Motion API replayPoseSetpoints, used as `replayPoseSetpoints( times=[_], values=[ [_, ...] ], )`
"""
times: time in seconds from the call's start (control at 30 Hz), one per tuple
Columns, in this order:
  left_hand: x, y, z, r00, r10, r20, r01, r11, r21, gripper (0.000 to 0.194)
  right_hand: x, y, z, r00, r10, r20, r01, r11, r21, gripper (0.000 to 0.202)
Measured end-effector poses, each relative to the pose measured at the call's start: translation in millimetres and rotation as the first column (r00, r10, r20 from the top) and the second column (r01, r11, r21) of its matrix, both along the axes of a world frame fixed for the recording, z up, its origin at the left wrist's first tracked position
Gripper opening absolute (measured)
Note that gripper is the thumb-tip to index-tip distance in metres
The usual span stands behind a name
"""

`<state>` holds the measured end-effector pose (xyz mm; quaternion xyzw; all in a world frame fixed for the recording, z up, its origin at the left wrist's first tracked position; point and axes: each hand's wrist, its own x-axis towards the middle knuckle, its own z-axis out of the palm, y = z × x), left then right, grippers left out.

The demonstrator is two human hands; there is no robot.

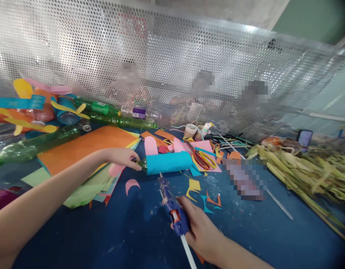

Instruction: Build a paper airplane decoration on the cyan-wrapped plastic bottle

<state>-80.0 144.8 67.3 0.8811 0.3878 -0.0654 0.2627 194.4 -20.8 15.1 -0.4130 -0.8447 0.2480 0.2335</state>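
A plastic bottle (169, 163) wrapped in blue paper lies on its side, its green neck pointing left. My left hand (124, 157) has its fingers closed on that neck. In my right hand (199, 224) is a blue hot glue gun (172, 209), gripped round its body, with a white glue stick (188, 252) sticking out of the back. The nozzle points up just below the bottle's left part, apart from it as far as I can see. Right behind the bottle lies a pink paper piece (151, 145). Scissors (202, 158) with red and yellow handles rest at the bottle's right end.
Orange paper sheets (91, 144) are stacked at left. Behind them lie green bottles (105, 114) and paper-winged bottle planes (40, 106). Paper scraps (194, 185) dot the blue table (113, 239). Dried husks (298, 179) fill the right side. A perforated metal screen (166, 56) stands behind.
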Motion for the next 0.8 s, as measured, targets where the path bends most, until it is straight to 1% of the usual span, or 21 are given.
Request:
replayPoseSetpoints(
  times=[0.07, 0.13, 0.3, 0.43, 0.6, 0.67, 0.8],
  values=[
    [1.1, 0.0, -1.7, 1.000, -0.011, 0.029, 0.013, 0.999, -0.052, 0.045, -1.2, -1.6, -0.3, 1.000, 0.025, -0.012, -0.025, 1.000, 0.010, 0.025],
    [1.7, 0.1, -3.1, 0.999, -0.012, 0.044, 0.015, 0.997, -0.079, 0.044, -2.1, -1.8, -0.1, 1.000, 0.025, -0.018, -0.025, 1.000, 0.004, 0.025],
    [4.4, -1.2, -5.4, 0.999, -0.028, 0.043, 0.030, 0.998, -0.049, 0.040, -5.1, 0.9, -1.8, 1.000, 0.004, 0.003, -0.004, 0.999, -0.039, 0.019],
    [7.5, -2.6, -6.1, 0.999, -0.040, 0.005, 0.040, 0.999, -0.033, 0.043, -6.9, 0.7, -1.3, 0.998, 0.006, 0.057, -0.004, 0.999, -0.040, 0.012],
    [9.1, -3.9, -4.7, 0.999, -0.050, 0.010, 0.050, 0.999, -0.014, 0.040, -7.4, -0.8, -1.7, 0.994, 0.023, 0.103, -0.022, 1.000, -0.011, 0.016],
    [9.4, -4.3, -4.6, 0.999, -0.047, 0.008, 0.047, 0.999, -0.024, 0.039, -8.0, -0.6, -1.8, 0.993, 0.014, 0.118, -0.014, 1.000, -0.002, 0.014],
    [9.9, -4.9, -5.1, 1.000, -0.016, 0.013, 0.018, 0.996, -0.089, 0.035, -9.8, 0.8, -1.0, 0.988, 0.000, 0.156, -0.001, 1.000, 0.010, 0.011]
  ],
)
